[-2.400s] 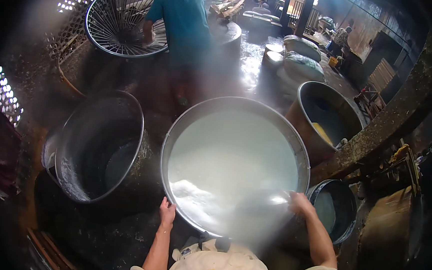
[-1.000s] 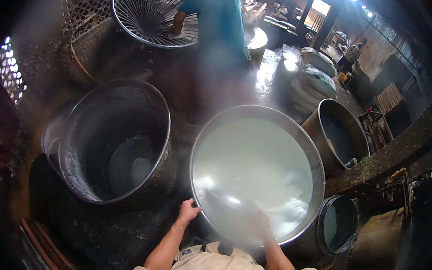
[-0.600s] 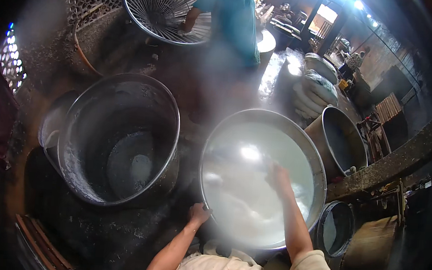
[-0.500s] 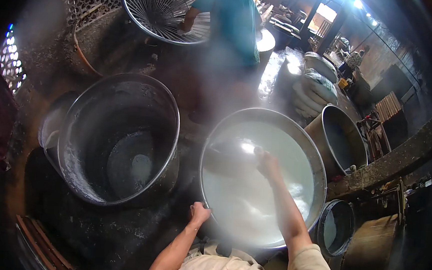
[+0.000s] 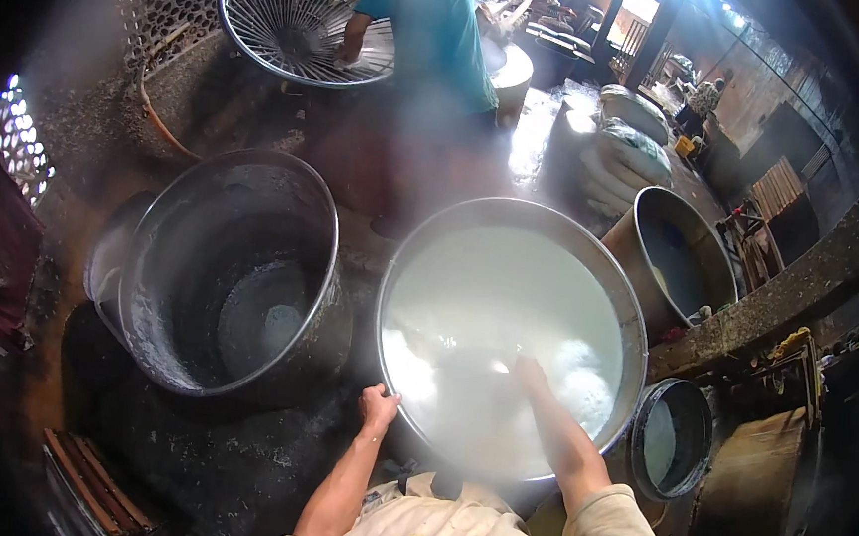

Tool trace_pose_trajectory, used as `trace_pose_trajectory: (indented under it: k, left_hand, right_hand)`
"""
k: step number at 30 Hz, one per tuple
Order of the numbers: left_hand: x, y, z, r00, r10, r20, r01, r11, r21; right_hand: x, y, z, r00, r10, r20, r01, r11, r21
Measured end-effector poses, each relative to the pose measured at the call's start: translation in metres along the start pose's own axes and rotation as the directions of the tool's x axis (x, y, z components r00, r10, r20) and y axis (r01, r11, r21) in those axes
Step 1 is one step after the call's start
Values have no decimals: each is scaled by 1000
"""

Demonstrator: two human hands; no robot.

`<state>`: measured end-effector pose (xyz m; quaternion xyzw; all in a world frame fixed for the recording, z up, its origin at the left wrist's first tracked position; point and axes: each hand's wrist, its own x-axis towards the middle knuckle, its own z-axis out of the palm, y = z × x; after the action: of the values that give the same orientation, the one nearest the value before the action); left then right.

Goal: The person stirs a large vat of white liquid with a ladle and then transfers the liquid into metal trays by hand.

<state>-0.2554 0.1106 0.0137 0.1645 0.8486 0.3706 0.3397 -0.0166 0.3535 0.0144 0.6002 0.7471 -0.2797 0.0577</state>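
I have the wide metal vat (image 5: 513,212) directly ahead of the 2 hands, with a deep dark pot (image 5: 174,290) standing to its left. Pale liquid (image 5: 503,283) fills much of the vat under a drifting haze. The hands are apart: the right hand (image 5: 531,377) reaches over the near rim, inside the vat – too blurred for me to tell its grip – while the left hand (image 5: 379,411) is clamped on the rim at near left.

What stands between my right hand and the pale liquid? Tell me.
No visible obstacle: the right hand is inside the rim of the round vat, over or at the pale liquid. Haze blurs whatever it may hold and any contact.
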Motion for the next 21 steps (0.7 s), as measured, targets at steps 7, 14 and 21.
trace_pose_trajectory:
  k: [7, 14, 21]
  left_hand:
    - [-12, 10, 14, 999, 40, -25, -43, 989, -139]
    - [-42, 4, 33, 992, 26, -124, -42, 991, -127]
    - [-67, 10, 43, 995, -77, -57, 72, 993, -96]
  right_hand:
    - [-61, 107, -9, 1000, -26, 15, 28, 992, -120]
    - [-119, 193, -76, 991, -130, 12, 130, 986, -100]
    - [-156, 217, -198, 983, -185, -12, 185, 982, -23]
